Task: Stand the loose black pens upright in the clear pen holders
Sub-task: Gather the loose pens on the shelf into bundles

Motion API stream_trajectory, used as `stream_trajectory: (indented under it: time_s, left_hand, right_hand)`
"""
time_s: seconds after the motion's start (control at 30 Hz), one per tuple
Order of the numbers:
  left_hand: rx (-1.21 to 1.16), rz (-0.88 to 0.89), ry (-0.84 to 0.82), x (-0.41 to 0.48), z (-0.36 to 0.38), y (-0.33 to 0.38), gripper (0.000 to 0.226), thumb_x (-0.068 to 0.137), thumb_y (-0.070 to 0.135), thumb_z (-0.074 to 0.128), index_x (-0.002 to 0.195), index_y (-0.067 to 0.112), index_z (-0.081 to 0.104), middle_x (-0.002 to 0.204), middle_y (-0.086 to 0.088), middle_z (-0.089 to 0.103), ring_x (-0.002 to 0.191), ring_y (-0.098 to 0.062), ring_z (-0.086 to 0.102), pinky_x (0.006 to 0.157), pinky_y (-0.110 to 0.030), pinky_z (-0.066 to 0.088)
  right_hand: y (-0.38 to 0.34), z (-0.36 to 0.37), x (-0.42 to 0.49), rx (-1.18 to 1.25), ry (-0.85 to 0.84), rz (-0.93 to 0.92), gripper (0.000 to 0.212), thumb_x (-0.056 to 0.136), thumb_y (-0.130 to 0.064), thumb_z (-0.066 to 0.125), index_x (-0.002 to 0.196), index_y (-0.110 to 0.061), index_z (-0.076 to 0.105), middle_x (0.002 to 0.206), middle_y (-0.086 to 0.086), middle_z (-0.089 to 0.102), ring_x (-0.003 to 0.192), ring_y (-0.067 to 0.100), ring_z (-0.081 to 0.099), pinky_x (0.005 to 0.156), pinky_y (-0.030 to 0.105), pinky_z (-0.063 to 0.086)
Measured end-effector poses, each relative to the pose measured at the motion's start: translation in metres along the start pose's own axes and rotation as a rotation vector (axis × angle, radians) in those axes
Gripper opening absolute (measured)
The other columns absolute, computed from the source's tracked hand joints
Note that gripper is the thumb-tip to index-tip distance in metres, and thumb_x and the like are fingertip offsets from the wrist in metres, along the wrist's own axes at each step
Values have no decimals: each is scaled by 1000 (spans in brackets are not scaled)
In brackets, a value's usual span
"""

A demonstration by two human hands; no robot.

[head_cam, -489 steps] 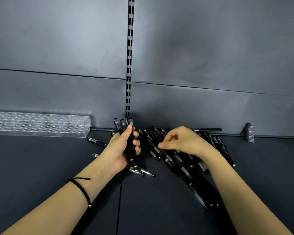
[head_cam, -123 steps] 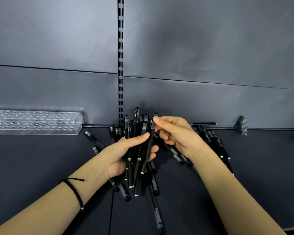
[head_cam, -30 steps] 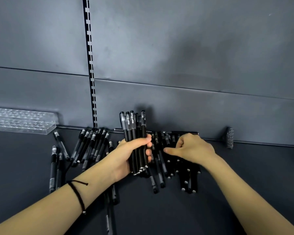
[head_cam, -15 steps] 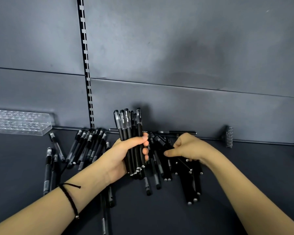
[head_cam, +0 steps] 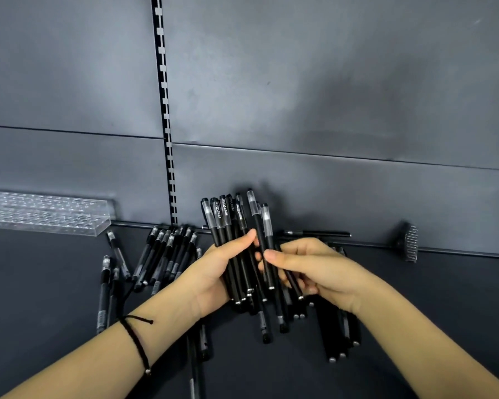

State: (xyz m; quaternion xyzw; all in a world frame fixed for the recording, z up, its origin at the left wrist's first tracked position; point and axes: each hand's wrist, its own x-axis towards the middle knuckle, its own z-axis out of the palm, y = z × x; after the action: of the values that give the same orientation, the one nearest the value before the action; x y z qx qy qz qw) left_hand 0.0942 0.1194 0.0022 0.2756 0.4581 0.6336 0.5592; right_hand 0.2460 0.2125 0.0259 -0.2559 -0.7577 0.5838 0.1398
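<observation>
My left hand (head_cam: 213, 275) grips a bundle of several black pens (head_cam: 228, 226), caps pointing up and away. My right hand (head_cam: 311, 269) pinches one more black pen (head_cam: 267, 240) and holds it against the right side of that bundle. Loose black pens lie on the dark shelf: a fanned group (head_cam: 167, 251) to the left, a few (head_cam: 107, 289) further left, and others (head_cam: 337, 338) under and behind my right hand. The clear pen holder (head_cam: 41, 216) stands at the far left against the back wall, with no pens in it.
A slotted metal upright (head_cam: 166, 116) runs up the grey back wall. A small black comb-like bracket (head_cam: 408, 244) sits at the back right of the shelf. A single pen (head_cam: 317, 233) lies along the back edge. One pen (head_cam: 195, 367) points toward me.
My right hand has lifted off the pile with a pen and brought it to the bundle. My left hand has raised the bundle slightly and tilted it.
</observation>
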Motion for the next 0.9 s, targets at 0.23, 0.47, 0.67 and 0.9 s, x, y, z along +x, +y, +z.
stream_trajectory:
  time_s: [0.23,0.47,0.67,0.9]
  left_hand:
    - [32,60,-2,-2,6,-3,41,75,46,66,100,15,76,102,-16,72,85,-32,68,81,-42,57]
    - [83,89,2,-2,8,-3,17,68,27,73,81,19,80,94,-10,75,84,-24,73,73,-37,59]
    - [105,164,26,-4,8,2,25,64,31,75,86,19,78,95,-5,75,89,-20,72,78,-35,55]
    - [-16,275,45,-5,-2,18,19,72,18,76,89,13,71,81,-3,71,76,-17,70,70,-31,57]
  right_hand:
    - [-2,5,-2,-71,-68,42,31,89,-35,64,89,-4,70,60,-6,53,40,3,33,37,16,18]
    - [-5,8,-5,-179,-41,36,38,83,-42,70,72,-9,54,56,9,44,40,6,32,40,17,24]
    - [-8,6,-8,-245,-15,-49,43,83,-40,71,69,-1,59,52,5,56,43,12,44,44,17,38]
    - [-10,-7,-9,-30,123,-9,31,92,-32,60,86,-3,70,75,11,68,52,14,56,44,23,44]
